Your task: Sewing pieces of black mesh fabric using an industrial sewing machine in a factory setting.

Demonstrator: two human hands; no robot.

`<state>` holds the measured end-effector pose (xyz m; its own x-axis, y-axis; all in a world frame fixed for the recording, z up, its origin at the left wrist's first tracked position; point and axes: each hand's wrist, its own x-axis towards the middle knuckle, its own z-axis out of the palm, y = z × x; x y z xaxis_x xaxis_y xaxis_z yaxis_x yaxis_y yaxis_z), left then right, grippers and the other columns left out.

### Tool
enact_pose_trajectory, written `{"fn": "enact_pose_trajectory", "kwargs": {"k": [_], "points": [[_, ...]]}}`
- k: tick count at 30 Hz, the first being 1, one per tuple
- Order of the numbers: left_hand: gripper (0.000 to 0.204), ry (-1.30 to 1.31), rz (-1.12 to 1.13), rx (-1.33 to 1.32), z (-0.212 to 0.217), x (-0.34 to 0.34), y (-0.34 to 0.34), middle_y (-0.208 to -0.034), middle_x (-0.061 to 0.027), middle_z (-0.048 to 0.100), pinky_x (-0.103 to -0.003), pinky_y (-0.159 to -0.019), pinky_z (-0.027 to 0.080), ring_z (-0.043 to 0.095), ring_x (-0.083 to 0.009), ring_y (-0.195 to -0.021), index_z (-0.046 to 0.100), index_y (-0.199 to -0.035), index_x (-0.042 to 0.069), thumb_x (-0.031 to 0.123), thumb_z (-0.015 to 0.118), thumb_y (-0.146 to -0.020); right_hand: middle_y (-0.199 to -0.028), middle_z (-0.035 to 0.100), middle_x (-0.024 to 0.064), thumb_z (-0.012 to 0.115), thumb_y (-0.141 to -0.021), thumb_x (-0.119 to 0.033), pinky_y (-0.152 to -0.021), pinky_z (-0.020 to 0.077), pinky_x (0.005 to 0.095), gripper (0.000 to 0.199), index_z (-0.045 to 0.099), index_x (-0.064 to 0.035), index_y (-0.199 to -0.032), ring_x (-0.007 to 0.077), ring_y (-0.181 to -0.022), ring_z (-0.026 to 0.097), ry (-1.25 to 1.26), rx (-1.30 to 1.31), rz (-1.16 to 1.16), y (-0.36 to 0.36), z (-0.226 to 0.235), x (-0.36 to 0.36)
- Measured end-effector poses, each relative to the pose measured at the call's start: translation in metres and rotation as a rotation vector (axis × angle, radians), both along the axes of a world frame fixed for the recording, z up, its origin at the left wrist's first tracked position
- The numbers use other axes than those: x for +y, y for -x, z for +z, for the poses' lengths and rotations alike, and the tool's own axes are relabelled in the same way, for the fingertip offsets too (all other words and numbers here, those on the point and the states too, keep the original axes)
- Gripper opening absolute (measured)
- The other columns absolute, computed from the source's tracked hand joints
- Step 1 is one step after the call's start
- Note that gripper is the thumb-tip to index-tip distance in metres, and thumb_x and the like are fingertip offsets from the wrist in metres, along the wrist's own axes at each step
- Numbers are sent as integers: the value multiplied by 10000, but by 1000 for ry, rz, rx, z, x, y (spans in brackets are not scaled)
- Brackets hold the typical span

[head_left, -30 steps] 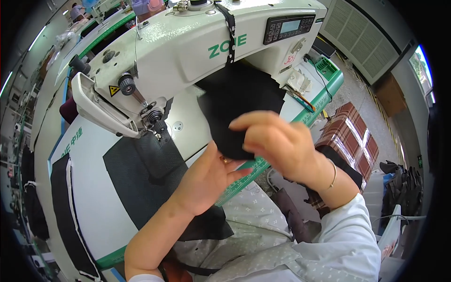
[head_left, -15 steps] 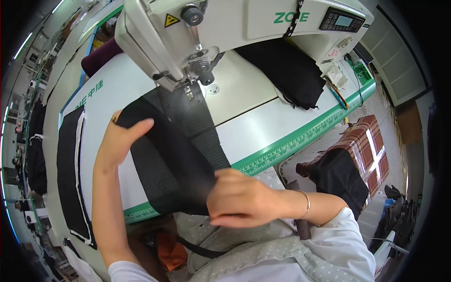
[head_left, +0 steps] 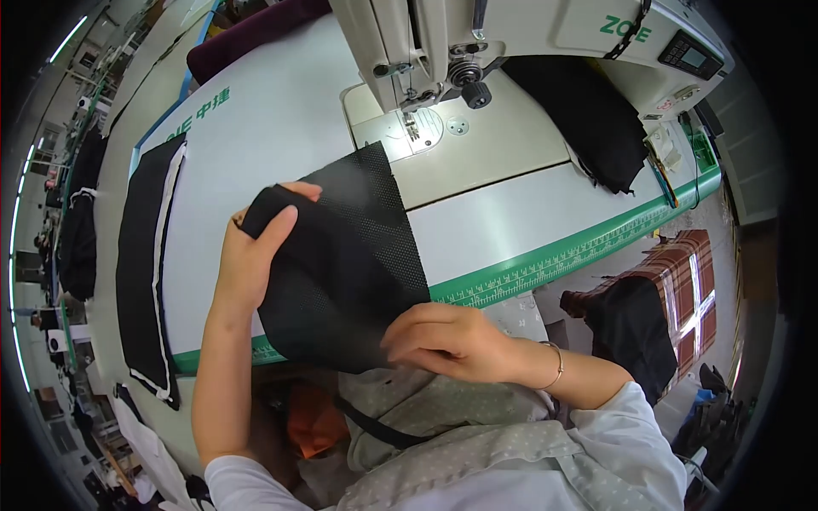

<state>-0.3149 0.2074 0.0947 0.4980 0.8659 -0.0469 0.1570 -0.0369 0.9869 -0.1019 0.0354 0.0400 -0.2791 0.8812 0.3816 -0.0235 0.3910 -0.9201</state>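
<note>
A piece of black mesh fabric hangs over the near edge of the sewing-machine table. At its upper left, my left hand is closed on a folded edge, thumb on top. My right hand is at the fabric's lower right edge, fingers curled onto it and slightly blurred; their tips are partly hidden. Beyond the fabric stands the sewing machine, its presser foot above the metal plate. The fabric lies short of the presser foot, apart from it.
A black strip with white edging lies on the left. Black cloth sits under the machine arm, near orange-handled tools. Dark purple cloth lies behind. A green ruler strip edges the table. Plaid cloth is at right.
Both hands have drawn the mesh fabric back from beneath the presser foot, uncovering the metal plate. The raised dark fold now lies flatter. The whole view has shifted.
</note>
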Motion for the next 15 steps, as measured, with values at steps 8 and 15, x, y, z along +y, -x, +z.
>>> {"fn": "enact_pose_trajectory", "kwargs": {"k": [8, 15], "points": [[150, -433, -212, 320, -13, 43, -50, -937, -79, 727, -309, -773, 518, 664, -165, -824, 685, -1028, 5, 58, 691, -888, -1104, 623, 90, 755, -812, 51, -758, 526, 323, 266, 734, -62, -1051, 230, -921, 637, -124, -68, -34, 5, -3, -16], [176, -546, -38, 578, -15, 37, -58, -888, -154, 694, -353, -764, 511, 655, -281, -817, 653, -978, -15, 121, 713, -882, -1067, 624, 82, 797, -818, 3, -680, 514, 327, 238, 727, -45, -1040, 207, -903, 653, -150, -57, -167, 9, -7, -27]]}}
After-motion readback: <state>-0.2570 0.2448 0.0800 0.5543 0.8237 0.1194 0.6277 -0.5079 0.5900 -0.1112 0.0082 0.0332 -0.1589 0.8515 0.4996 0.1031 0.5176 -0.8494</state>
